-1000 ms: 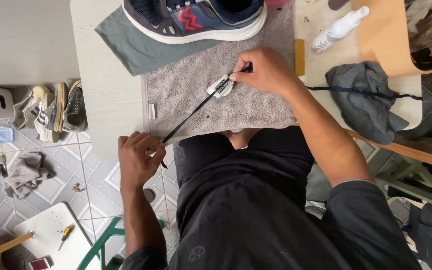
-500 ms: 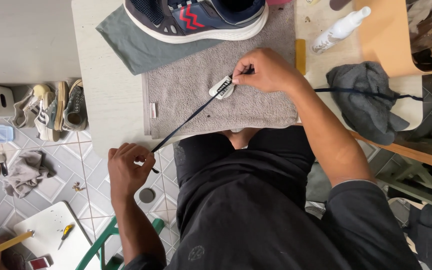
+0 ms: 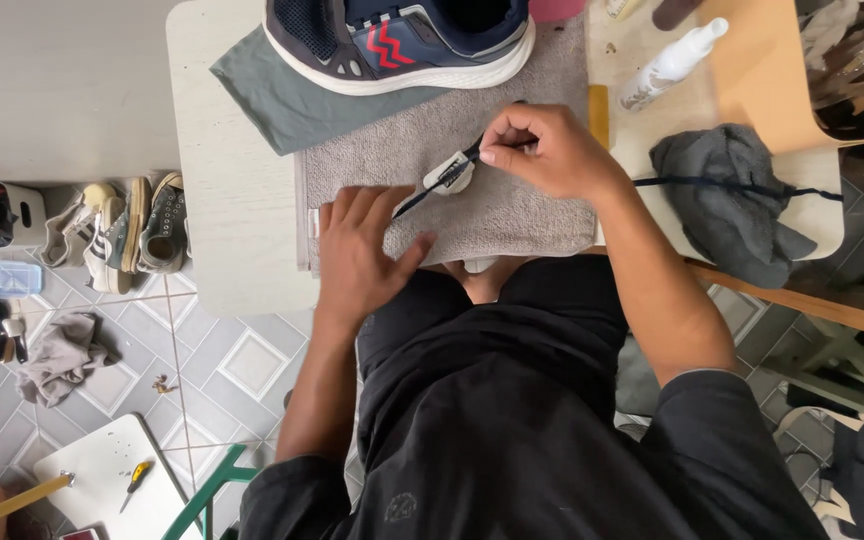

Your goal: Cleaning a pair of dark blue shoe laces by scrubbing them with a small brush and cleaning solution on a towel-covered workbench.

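On a grey towel [image 3: 512, 215], the left hand [image 3: 357, 250] lies flat, pinning a dark shoelace [image 3: 414, 205]. The right hand [image 3: 542, 150] pinches a small brush [image 3: 449, 175] against it. Scrubbing probably works best with the lace held taut and strokes kept short.

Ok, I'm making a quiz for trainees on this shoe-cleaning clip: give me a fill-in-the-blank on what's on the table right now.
1. The right hand holds a small brush against a dark ____.
2. The left hand lies flat on the grey ____.
3. Beyond the hands lies a navy ____ with red zigzags.
4. The white spray bottle lies to the person's ____.

Missing words: shoelace; towel; sneaker; right
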